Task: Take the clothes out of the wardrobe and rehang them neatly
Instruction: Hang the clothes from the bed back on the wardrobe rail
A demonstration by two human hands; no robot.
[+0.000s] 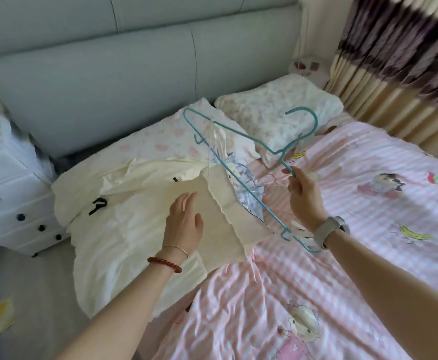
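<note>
Your right hand [302,188] pinches the hanger [251,162] by its neck; your left hand [184,224], fingers together, rests on the top [228,216], maybe gripping it. Slide the hanger in slowly

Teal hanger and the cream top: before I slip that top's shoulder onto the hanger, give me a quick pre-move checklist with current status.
1. Teal hanger held firmly: ok, right hand grips it near the neck below the hook.
2. Cream top under control: ok, left hand lies on it.
3. Thin strap on the hanger's far arm: ok, it is looped over near that end.
4. Near shoulder on the hanger: not ok, that end is still bare.
5. Hanger clear of the other clothes: cannot tell, a patterned garment lies right behind it.
6. Room to work: ok, the pink striped quilt beside it is open.
</note>
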